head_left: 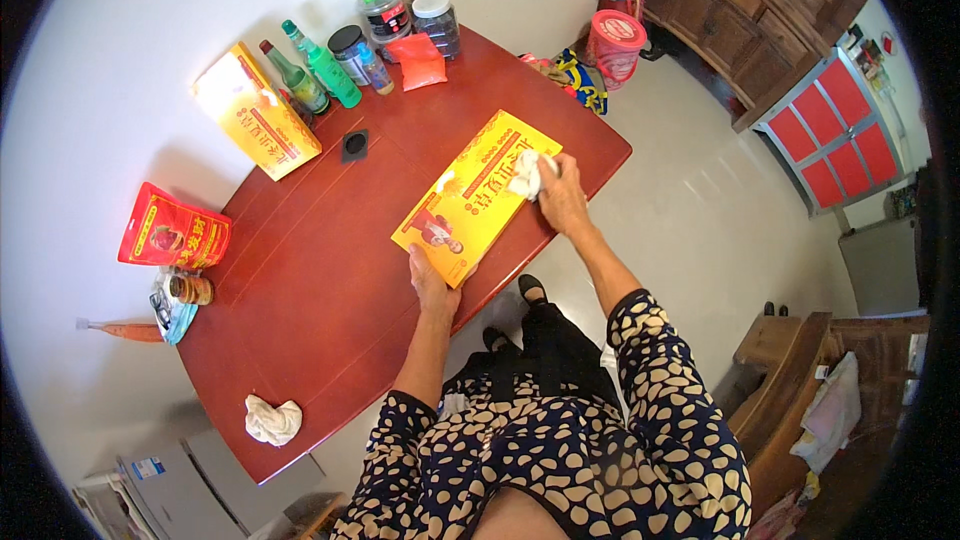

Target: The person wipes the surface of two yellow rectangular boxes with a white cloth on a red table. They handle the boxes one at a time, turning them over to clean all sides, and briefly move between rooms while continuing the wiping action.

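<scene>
A flat yellow box with red lettering and a printed figure is tilted over the near edge of the red-brown wooden table. My left hand grips its lower left end, with part of the fingers hidden behind the box. At the box's right end, my right hand is closed on a crumpled white cloth, which rests against the printed face. Another white cloth lies bunched at the table's left near corner.
A second yellow box stands against the wall beside green bottles, several jars and an orange-red packet. A red pouch and a small jar sit at the left edge. A pink bucket is on the floor.
</scene>
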The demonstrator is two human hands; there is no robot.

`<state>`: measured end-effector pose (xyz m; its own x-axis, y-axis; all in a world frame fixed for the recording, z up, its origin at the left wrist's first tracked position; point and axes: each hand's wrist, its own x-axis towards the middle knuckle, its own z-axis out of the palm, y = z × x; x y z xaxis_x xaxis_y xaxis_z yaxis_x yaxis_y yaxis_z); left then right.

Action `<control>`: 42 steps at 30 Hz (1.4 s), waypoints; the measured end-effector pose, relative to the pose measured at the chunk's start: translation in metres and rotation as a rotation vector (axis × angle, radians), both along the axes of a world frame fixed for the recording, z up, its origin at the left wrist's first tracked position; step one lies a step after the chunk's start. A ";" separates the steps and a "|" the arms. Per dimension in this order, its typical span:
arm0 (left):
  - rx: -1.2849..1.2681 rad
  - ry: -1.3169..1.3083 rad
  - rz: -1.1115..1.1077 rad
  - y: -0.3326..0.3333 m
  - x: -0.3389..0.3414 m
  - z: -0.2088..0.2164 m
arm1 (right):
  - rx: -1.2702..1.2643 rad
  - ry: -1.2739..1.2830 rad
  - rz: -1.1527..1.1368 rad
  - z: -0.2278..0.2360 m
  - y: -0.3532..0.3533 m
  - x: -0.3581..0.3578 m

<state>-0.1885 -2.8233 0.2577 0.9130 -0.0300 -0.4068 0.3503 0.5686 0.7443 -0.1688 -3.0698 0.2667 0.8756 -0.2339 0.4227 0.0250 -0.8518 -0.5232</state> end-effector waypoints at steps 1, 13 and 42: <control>0.001 0.004 0.005 -0.001 0.000 0.001 | 0.024 0.020 0.001 0.004 -0.006 0.003; -0.052 0.036 0.169 0.001 0.004 -0.010 | -0.222 0.058 0.601 0.047 0.074 -0.026; -0.002 0.000 0.243 0.002 -0.004 0.004 | -0.554 0.477 0.509 0.042 0.114 0.136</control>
